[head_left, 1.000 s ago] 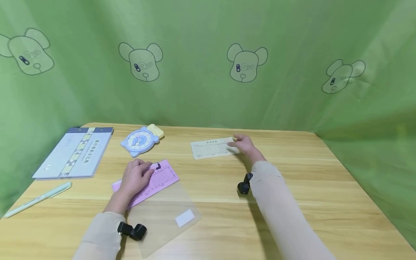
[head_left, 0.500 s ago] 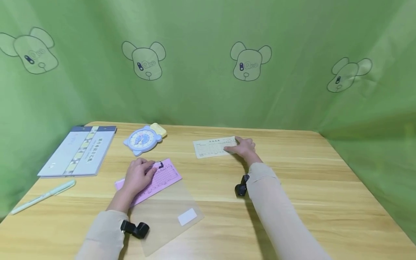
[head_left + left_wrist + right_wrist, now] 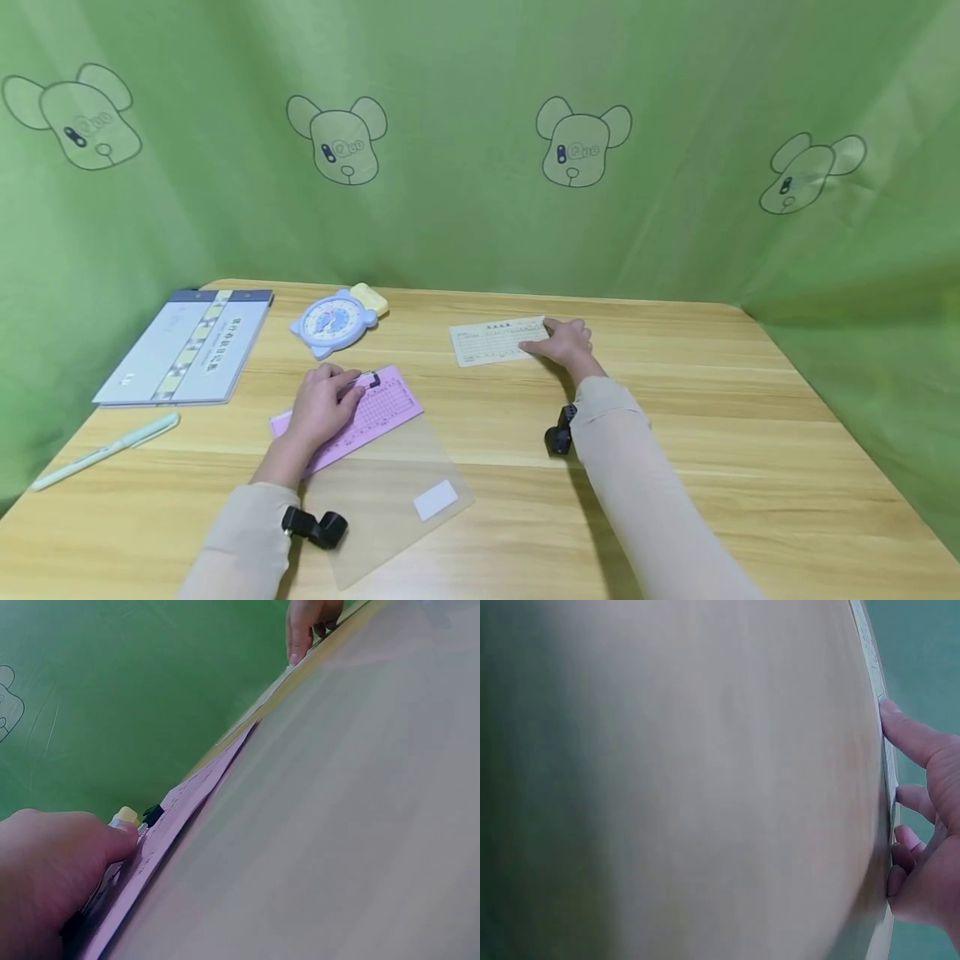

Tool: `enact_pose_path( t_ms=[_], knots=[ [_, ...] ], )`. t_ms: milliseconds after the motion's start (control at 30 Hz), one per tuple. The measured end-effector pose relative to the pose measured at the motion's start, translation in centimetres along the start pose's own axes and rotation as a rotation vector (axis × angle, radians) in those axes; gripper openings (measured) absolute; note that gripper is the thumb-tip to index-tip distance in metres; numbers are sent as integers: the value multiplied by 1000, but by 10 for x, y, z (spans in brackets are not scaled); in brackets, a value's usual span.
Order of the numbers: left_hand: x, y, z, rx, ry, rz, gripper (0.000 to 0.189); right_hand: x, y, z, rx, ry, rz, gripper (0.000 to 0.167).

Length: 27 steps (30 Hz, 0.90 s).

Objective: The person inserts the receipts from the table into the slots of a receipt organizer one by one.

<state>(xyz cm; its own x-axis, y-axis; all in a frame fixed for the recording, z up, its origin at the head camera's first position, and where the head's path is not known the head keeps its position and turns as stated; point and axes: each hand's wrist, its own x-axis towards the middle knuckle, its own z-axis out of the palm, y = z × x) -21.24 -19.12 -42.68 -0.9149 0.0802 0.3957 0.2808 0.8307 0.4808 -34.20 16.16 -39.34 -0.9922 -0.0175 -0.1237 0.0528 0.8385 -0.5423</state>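
A pink printed form (image 3: 390, 406) lies over the upper part of a clear plastic folder (image 3: 375, 517) at front left. Resting on the form, my left hand (image 3: 321, 408) pinches the wire handle of a black clip (image 3: 375, 380); that clip (image 3: 153, 816) also shows beyond the thumb in the left wrist view. Farther back, a pale printed form (image 3: 495, 340) lies on the table. My right hand (image 3: 566, 342) grips its right end, thumb on top and fingers at the edge. In the right wrist view the thumb (image 3: 915, 736) presses the form's surface; the other fingertips are curled beside it.
A white ledger book (image 3: 187, 348) with a dark blue spine lies at far left, a pale green pen (image 3: 108, 450) in front of it. A blue toy-like clock (image 3: 333, 323) and a yellow block (image 3: 370, 298) stand behind the left hand. Green curtain (image 3: 465, 233) surrounds the wooden table (image 3: 675, 400).
My right hand has settled on the pale form's right end, its fingers lowered to the edge and its thumb farther in. The left hand stays on the clip. The head view has shifted slightly.
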Motion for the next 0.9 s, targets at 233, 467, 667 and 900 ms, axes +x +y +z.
enact_pose_path(
  t_ms=[233,467,667,900],
  knots=[
    [0,0,0,4,-1,-2,31,0,0,0,-34,13,-18,80],
    [0,1,-1,-1,-4,-1,31,-3,-4,1,-75,46,-35,72],
    [-1,1,-2,-2,-12,1,31,-7,-7,3,-13,70,-33,69],
    [-2,2,0,-5,3,6,30,-9,1,0,102,89,-96,72]
  ],
)
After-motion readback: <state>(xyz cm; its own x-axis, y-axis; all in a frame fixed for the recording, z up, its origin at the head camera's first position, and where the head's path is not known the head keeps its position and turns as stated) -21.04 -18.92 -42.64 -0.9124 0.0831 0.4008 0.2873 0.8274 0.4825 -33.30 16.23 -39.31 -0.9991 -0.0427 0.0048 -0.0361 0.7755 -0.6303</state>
